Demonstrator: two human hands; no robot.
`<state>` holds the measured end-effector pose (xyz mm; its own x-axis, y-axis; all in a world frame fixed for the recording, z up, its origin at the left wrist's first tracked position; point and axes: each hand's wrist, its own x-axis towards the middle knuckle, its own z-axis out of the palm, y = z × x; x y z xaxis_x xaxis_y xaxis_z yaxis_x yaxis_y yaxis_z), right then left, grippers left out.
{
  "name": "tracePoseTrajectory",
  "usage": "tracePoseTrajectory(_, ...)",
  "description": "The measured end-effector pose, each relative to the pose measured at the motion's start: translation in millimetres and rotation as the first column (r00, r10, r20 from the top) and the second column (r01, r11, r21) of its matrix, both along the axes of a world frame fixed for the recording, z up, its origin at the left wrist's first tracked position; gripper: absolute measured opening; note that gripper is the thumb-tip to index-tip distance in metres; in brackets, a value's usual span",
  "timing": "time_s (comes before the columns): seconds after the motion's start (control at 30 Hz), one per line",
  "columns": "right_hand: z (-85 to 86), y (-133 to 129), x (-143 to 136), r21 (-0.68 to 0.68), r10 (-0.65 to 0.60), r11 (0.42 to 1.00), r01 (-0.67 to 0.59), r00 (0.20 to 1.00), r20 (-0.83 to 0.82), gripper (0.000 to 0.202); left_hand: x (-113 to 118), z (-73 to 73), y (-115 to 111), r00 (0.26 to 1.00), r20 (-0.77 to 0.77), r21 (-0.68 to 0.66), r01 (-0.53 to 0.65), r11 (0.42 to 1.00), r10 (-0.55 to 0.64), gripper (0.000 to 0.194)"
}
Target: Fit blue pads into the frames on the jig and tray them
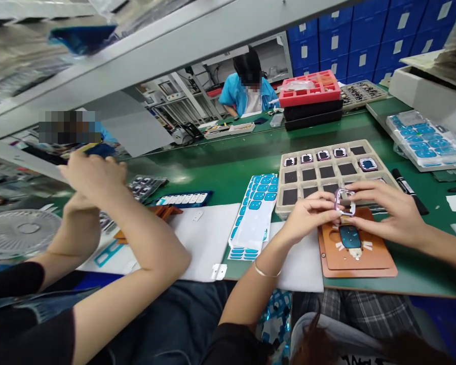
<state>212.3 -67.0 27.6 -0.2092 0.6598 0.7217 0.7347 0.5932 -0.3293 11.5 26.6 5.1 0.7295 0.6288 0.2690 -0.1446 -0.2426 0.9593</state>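
Observation:
Both my hands hold a small lilac rectangular frame [345, 202] between their fingertips. My left hand [311, 214] pinches its left side and my right hand [389, 213] its right side. The frame hovers just above a brown jig [365, 261] on the green bench, which carries a dark blue part [350, 236] in its recess. Directly behind my hands stands a beige compartment tray [329, 172] with several similar frames in its back row.
A sheet of blue stickers [256, 213] lies left of my left hand on a white sheet [207, 241]. A black marker [408, 190] lies to the right. A co-worker's hands [95, 175] work at the left near a fan [21, 233]. Red foam trays [309, 88] stand behind.

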Motion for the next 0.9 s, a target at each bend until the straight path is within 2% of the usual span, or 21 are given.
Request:
tracePoseTrajectory(0.07, -3.0, -5, 8, -0.079, 0.015, 0.997, -0.018, 0.999, -0.044, 0.024, -6, 0.3, -1, 0.993, -0.031, 0.26, -0.101, 0.96, 0.113, 0.036)
tracePoseTrajectory(0.17, -6.5, -11, 18, -0.191, 0.042, 0.98, -0.047, 0.999, -0.03, 0.021, -15, 1.2, -5, 0.972, 0.021, 0.6, -0.2, 0.774, 0.235, 0.026)
tracePoseTrajectory(0.23, -8.1, -14, 23, -0.271, 0.064, 0.961, -0.057, 0.998, 0.019, 0.018, -18, 1.5, -7, 0.968, 0.046, 0.714, -0.204, 0.67, 0.246, 0.028)
tracePoseTrajectory(0.3, -8.8, -15, 27, -0.314, 0.078, 0.948, -0.058, 0.996, 0.051, 0.019, -18, 1.4, -10, 0.971, 0.039, 0.761, -0.182, 0.623, 0.235, 0.034)
tracePoseTrajectory(0.4, -7.8, -16, 30, -0.334, 0.079, 0.941, -0.05, 0.994, 0.075, 0.023, -18, 1.0, -13, 0.976, 0.005, 0.771, -0.144, 0.621, 0.22, 0.039)
tracePoseTrajectory(0.6, -2.9, -20, 24, -0.266, 0.067, 0.963, -0.05, 0.996, 0.054, 0.025, -19, 3.6, -18, 0.979, -0.03, 0.73, -0.116, 0.673, 0.2, 0.049)
tracePoseTrajectory(0.73, -4.2, -26, 14, -0.27, 0.101, 0.959, -0.084, 0.994, 0.05, 0.028, -18, 4.8, -22, 0.981, -0.078, 0.706, -0.073, 0.704, 0.18, 0.059)
tracePoseTrajectory(0.9, -10.3, -31, 8, -0.287, 0.105, 0.954, -0.087, 0.993, 0.047, 0.028, -17, 3.2, -24, 0.979, -0.088, 0.736, -0.06, 0.674, 0.183, 0.048)
